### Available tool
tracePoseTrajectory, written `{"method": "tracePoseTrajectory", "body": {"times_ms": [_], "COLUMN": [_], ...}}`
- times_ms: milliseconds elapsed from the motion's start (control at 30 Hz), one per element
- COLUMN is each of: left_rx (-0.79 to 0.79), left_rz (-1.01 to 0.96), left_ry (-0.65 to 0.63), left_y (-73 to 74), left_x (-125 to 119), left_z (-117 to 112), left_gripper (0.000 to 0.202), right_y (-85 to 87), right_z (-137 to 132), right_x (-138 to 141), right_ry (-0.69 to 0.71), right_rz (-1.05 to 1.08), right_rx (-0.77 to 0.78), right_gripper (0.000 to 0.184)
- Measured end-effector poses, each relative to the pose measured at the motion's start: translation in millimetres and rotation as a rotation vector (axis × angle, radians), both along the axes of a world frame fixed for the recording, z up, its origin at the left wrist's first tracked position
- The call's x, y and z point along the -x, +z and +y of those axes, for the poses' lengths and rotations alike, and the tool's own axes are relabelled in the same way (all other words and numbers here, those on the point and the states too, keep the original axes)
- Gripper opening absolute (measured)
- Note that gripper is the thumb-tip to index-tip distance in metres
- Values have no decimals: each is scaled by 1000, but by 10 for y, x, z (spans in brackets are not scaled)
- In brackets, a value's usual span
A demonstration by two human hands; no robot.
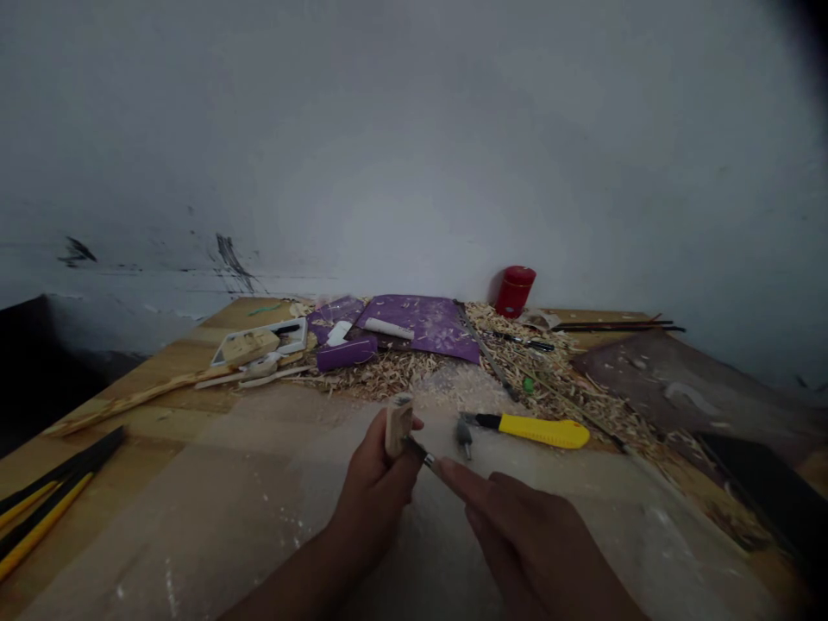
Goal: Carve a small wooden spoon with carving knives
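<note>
My left hand is wrapped round a small pale block of wood, held upright above the table. The block has a dark mark on its top end. A carving knife with a thin dark blade and a shiny collar is gripped in my right hand, its blade against the lower right side of the block. My right index finger lies along the tool, and most of its handle is hidden in my hand. A yellow utility knife and a small dark grey pointed piece lie just beyond my hands.
Wood shavings cover the back of the table around a purple sheet. A red canister stands by the wall. At the left are a white tray with a wooden block, a long stick and yellow-black handles.
</note>
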State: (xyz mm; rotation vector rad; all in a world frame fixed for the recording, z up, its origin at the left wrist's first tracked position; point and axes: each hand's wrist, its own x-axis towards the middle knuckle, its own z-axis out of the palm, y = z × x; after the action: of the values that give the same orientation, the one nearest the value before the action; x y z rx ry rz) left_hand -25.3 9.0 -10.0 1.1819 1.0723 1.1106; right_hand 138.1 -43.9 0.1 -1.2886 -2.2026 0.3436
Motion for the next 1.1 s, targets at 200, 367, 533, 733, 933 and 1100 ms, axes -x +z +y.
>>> {"method": "tracePoseTrajectory", "body": {"times_ms": [200,367,533,733,933,1100], "left_rx": [30,78,100,177,242,260], "left_rz": [-139,-180,-195,-196,-222,-282], "left_ry": [51,99,126,156,142,138], "left_y": [76,104,105,86,97,100], "left_x": [-55,-62,-44,-32,-38,-46], "left_z": [-11,-9,13,17,44,38], "left_gripper": [21,24,26,31,33,30], "right_y": [6,26,-10,-62,-52,-41], "right_z": [12,6,26,5,-11,6], "right_x": [-54,-47,-45,-10,22,9], "right_ry": [-36,-24,-12,30,55,21], "right_rz": [151,155,148,175,179,161], "right_rx": [-49,-93,-111,-62,-81,-75], "right_gripper": [40,40,40,40,42,41]}}
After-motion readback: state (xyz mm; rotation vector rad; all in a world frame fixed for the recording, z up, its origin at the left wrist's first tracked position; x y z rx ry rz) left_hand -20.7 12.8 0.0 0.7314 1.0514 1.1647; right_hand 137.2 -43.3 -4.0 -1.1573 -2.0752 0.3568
